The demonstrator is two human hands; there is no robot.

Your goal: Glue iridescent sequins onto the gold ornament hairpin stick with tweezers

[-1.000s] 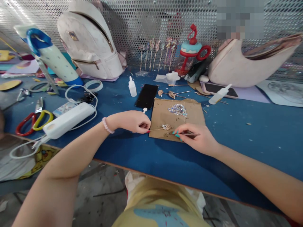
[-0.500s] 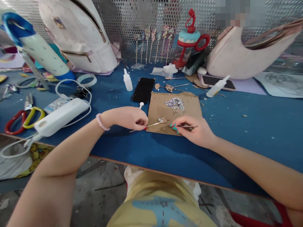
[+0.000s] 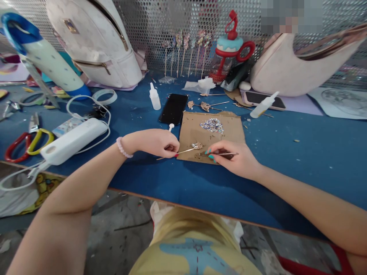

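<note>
My left hand (image 3: 163,144) is closed on a thin stick (image 3: 187,151) whose far end carries a small glittery ornament (image 3: 197,146). That ornament is held just over a square of brown cardboard (image 3: 187,128). On the cardboard's upper part lies a pile of shiny sequin-like bits (image 3: 212,125). My right hand (image 3: 235,157) pinches a slim pointed tool, perhaps tweezers (image 3: 228,154), its tip low over the cardboard to the right of the ornament. Dark specks are scattered around the tip. Whether the tip grips anything is too small to tell.
Behind the cardboard lie a black phone (image 3: 173,109), a white glue bottle (image 3: 155,97) and several ornament sticks (image 3: 205,106). Another bottle (image 3: 263,105) leans at right. Scissors (image 3: 34,141) and a white corded device (image 3: 74,141) lie at left. Backpack (image 3: 97,49) and handbag (image 3: 272,70) stand behind.
My right hand's tool tip has shifted very slightly left and its shaft tilts a little differently. My left hand and the ornament stay in place.
</note>
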